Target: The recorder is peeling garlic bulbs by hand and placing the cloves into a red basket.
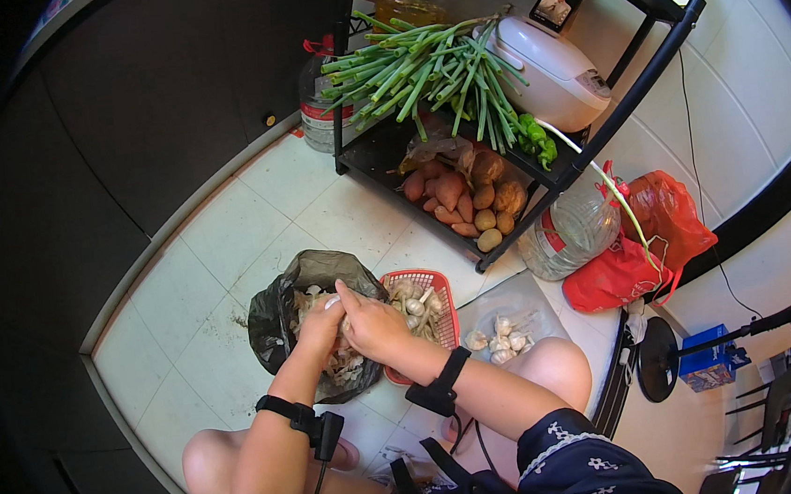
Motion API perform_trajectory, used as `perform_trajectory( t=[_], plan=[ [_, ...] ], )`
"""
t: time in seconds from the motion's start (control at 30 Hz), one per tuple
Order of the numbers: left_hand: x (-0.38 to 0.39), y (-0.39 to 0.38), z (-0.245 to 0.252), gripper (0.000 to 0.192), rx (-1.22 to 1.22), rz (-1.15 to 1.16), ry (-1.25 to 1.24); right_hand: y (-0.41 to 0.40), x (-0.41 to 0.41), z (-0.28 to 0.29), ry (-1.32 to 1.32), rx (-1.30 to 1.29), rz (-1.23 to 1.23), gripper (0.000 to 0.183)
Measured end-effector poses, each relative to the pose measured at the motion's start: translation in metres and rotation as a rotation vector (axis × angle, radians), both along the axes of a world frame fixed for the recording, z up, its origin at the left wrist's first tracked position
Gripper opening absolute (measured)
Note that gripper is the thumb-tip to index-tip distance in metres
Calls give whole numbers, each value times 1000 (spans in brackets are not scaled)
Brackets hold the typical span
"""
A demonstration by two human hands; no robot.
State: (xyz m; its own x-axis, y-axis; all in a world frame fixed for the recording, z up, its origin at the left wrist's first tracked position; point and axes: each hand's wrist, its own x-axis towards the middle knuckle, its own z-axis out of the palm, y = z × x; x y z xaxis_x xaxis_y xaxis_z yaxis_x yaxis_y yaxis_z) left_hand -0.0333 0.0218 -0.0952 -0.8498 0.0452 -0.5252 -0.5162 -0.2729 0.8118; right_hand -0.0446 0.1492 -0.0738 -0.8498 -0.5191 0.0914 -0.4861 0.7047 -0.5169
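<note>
Both hands meet above a black plastic bag [267,327] that stands open on the floor with papery garlic skins [349,367] in it. My left hand [319,328] is closed around a whitish piece, apparently a garlic bulb [332,300], mostly hidden by the fingers. Against it presses my right hand [374,325], its fingers extended over the same piece. Just right of the bag is a red plastic basket [447,306] holding garlic bulbs with stems [416,305]. Several trimmed garlic bulbs [506,339] lie on a clear plastic sheet [538,301] near my right knee.
A black metal rack [390,187] carries green stalks [414,62], a rice cooker [542,68], green peppers [534,139], sweet potatoes [448,189] and potatoes [486,221]. Beside it stand a large plastic bottle [570,228] and red bags [609,274]. Dark cabinets [144,114] border the left.
</note>
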Motion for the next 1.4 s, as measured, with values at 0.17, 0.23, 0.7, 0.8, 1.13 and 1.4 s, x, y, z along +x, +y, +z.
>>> perform_trajectory(
  t=[0.17, 0.23, 0.7, 0.8, 1.13, 1.4],
  plan=[
    [-2, -1, -7, 28, -110, 154, 167, -8, 2, 15, -53, -41, -31, 59],
    [-3, 0, -7, 26, -99, 199, 185, -9, 1, 20, -73, -55, -56, 58],
    [-3, 0, -12, 22, -330, 418, 401, -15, 5, 16, 30, -199, 27, 50],
    [-1, 4, 0, 24, -176, 457, 320, -13, 6, 16, 73, -199, 35, 50],
    [-4, -10, -5, 23, 213, 510, 125, -11, -2, 13, 60, -298, 61, 44],
    [-10, -2, 0, 25, 15, 494, 192, -11, -15, -2, -262, -556, -206, 43]
  ],
)
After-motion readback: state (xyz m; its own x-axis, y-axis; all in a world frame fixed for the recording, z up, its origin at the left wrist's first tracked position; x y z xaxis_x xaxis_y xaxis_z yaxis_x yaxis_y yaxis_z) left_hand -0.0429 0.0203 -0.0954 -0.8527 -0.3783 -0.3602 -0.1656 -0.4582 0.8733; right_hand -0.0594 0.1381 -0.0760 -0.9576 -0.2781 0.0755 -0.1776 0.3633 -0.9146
